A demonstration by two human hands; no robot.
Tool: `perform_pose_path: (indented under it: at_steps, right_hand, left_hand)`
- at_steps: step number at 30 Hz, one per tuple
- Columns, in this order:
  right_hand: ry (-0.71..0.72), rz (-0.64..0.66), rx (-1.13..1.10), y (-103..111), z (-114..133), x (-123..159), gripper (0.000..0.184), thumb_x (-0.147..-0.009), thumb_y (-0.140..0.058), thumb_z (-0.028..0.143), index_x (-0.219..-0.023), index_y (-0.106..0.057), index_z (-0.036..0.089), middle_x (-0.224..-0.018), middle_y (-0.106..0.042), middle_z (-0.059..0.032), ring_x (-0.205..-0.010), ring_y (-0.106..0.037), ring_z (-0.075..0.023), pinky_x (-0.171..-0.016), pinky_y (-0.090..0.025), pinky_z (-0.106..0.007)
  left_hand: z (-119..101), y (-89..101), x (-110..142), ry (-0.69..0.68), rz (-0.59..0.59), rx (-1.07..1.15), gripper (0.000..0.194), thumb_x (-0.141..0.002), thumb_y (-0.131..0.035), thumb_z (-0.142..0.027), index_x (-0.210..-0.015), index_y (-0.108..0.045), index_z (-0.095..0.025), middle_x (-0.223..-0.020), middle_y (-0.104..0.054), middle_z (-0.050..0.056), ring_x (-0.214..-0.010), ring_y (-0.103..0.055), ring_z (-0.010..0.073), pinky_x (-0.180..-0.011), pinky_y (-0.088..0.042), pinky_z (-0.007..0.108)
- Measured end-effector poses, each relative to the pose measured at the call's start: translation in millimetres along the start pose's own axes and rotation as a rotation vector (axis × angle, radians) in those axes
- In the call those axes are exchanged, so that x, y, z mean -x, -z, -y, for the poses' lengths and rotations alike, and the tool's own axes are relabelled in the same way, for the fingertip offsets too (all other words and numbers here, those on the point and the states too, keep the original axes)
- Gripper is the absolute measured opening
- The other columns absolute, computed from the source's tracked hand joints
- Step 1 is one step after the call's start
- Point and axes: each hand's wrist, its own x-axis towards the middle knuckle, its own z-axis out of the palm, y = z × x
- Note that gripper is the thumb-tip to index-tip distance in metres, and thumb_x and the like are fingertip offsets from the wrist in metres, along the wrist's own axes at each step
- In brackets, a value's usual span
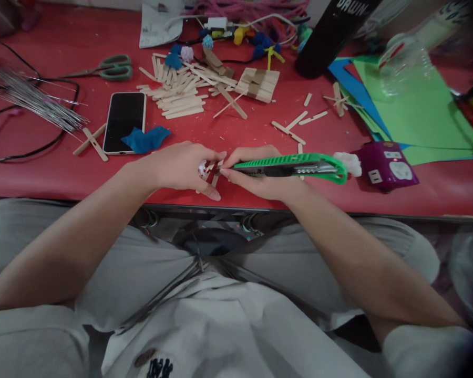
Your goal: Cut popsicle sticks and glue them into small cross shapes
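My right hand (pixel 260 176) is closed around a green utility knife (pixel 295 167), its tip pointing left toward a small piece of wooden craft stick (pixel 213 173). My left hand (pixel 181 167) pinches and steadies that stick piece against the red table (pixel 63 173) near its front edge. The two hands almost touch at the stick. A small pale round bit shows between the left fingers; what it is cannot be made out.
A black phone (pixel 124 122) with a blue scrap (pixel 145 139) lies behind my left hand. Farther back are a pile of craft sticks (pixel 181 94), green scissors (pixel 112 68), wires (pixel 31 97), a black bottle (pixel 331 37), green paper (pixel 413 105) and a purple power strip (pixel 386 167).
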Motion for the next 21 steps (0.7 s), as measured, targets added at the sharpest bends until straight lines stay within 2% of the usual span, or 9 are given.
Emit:
perform_pose_path:
  at_steps: [4,10,17,21]
  right_hand:
    - [0.023,-0.012,-0.025,-0.6,-0.7,2.1,0.014,-0.085,-0.069,0.033,-0.083,-0.073,0.021,-0.077,-0.073,-0.0003,-0.067,-0.063,-0.0145,-0.063,-0.046,-0.026]
    - [0.047,-0.017,-0.065,-2.4,-2.3,4.1,0.016,-0.086,-0.068,0.034,-0.082,-0.072,0.02,-0.077,-0.073,-0.0008,-0.068,-0.062,-0.0138,-0.064,-0.046,-0.026]
    - [0.033,-0.046,-0.094,-4.5,-4.9,7.9,0.019,-0.086,-0.068,0.037,-0.081,-0.072,0.019,-0.074,-0.072,-0.0013,-0.066,-0.063,-0.0144,-0.064,-0.047,-0.026]
    - [0.002,-0.067,-0.154,-4.7,-6.6,9.1,0.022,-0.086,-0.07,0.04,-0.081,-0.071,0.019,-0.075,-0.073,-0.002,-0.068,-0.065,-0.0152,-0.065,-0.049,-0.026]
  left_hand:
    - [-0.6,-0.1,0.7,0.013,0.005,0.008,0.07,-0.061,-0.071,-0.071,-0.116,-0.069,-0.029,-0.097,-0.074,0.003,-0.088,-0.066,0.0236,-0.069,-0.038,0.028]
    - [1.8,-2.4,1.2,0.033,0.002,0.04,0.085,-0.06,-0.072,-0.071,-0.133,-0.06,-0.031,-0.117,-0.072,0.004,-0.1,-0.065,0.0256,-0.077,-0.041,0.028]
    - [0.5,0.0,2.2,0.016,0.016,0.044,0.079,-0.06,-0.073,-0.07,-0.128,-0.064,-0.032,-0.114,-0.073,0.004,-0.103,-0.065,0.0275,-0.079,-0.043,0.029]
    - [-0.5,-0.2,3.3,0.015,-0.009,0.04,0.088,-0.062,-0.073,-0.07,-0.138,-0.057,-0.03,-0.128,-0.068,0.006,-0.114,-0.061,0.03,-0.085,-0.043,0.031]
